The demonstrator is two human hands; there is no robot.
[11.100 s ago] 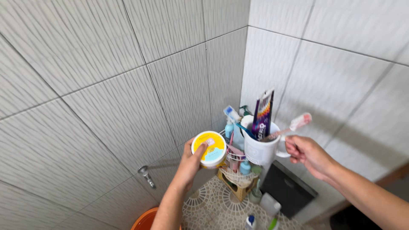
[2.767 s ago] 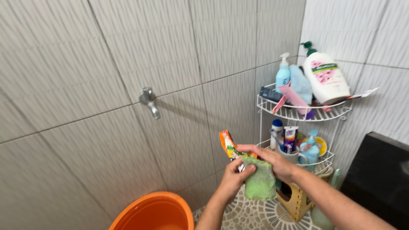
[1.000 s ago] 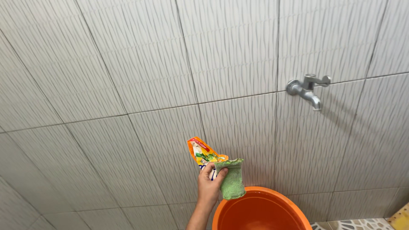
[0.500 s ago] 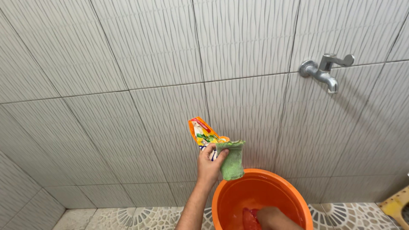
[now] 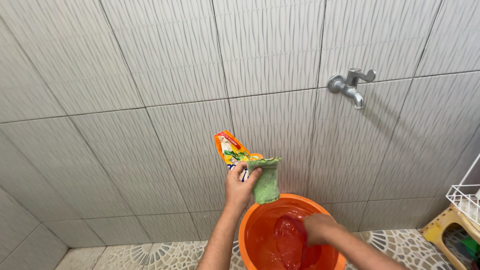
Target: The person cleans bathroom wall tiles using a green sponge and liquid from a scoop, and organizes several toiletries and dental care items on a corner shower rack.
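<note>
- Since half a second ago, the right hand has lifted a red scoop higher inside the orange bucket, fingers closed around it.
- Head view: the left hand is raised against the grey tiled wall, clamped on an orange sachet and a fuzzy green cloth that hangs over the bucket rim.
- A metal tap juts from the wall, upper right.
- A white wire rack and yellow stool sit at the right edge.
</note>
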